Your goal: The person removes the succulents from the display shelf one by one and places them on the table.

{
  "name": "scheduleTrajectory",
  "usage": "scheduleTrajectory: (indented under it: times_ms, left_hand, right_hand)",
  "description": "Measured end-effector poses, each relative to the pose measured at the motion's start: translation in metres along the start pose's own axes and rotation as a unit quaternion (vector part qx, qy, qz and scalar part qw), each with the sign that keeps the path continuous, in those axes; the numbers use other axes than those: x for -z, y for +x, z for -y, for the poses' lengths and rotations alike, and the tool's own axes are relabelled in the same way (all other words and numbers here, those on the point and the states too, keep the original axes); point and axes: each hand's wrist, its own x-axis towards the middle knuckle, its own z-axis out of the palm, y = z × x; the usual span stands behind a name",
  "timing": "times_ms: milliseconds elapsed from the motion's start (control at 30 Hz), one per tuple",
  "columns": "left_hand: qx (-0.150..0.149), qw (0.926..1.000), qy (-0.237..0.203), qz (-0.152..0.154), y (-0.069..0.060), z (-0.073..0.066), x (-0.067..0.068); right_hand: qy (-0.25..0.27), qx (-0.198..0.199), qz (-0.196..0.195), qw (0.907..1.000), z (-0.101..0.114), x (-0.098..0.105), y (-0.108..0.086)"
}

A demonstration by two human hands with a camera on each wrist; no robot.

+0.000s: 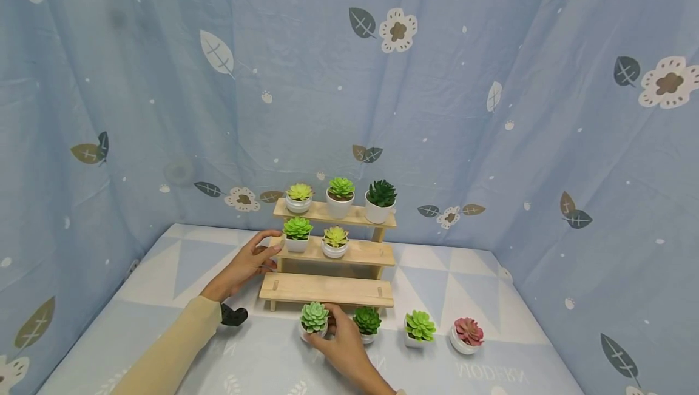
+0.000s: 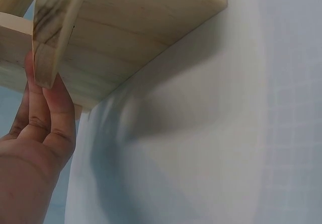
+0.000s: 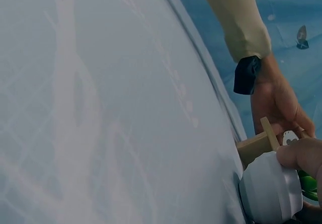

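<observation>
A three-step wooden stand [image 1: 327, 289] stands on the table, its lowest shelf bare. At the left end of its middle shelf my left hand [image 1: 247, 266] grips the wood. Fingers [image 2: 58, 113] lie against a wooden edge in the left wrist view; the thumb is hidden there. Just in front of the lowest shelf, my right hand [image 1: 345, 344] pinches a pale green potted succulent [image 1: 314, 317] by its white pot. That pot [image 3: 269, 189] looks close to the table in the right wrist view; whether it touches cannot be told.
A dark green potted succulent [image 1: 367, 322] sits right beside my right hand. Farther right are a bright green one [image 1: 419, 326] and a red one [image 1: 467, 334]. Several potted succulents occupy the upper two shelves, including a dark spiky one [image 1: 380, 201]. A curtain [image 1: 437, 110] hangs behind.
</observation>
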Motion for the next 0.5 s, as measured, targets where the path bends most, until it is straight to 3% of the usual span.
scheduleTrajectory:
  times_ms: [300,500]
  left_hand:
    - [-0.001,1.0000,0.000,0.000,0.0000,-0.0010,-0.0004]
    - [0.000,1.0000,0.002,0.000,-0.0011,-0.0014,-0.0007]
  right_hand:
    - [-0.019,0.003,-0.009,0.9998,-0.0010,-0.0013,0.0021]
    - [-0.005,0.013,-0.005,0.9999,-0.0010,-0.0008,0.0016]
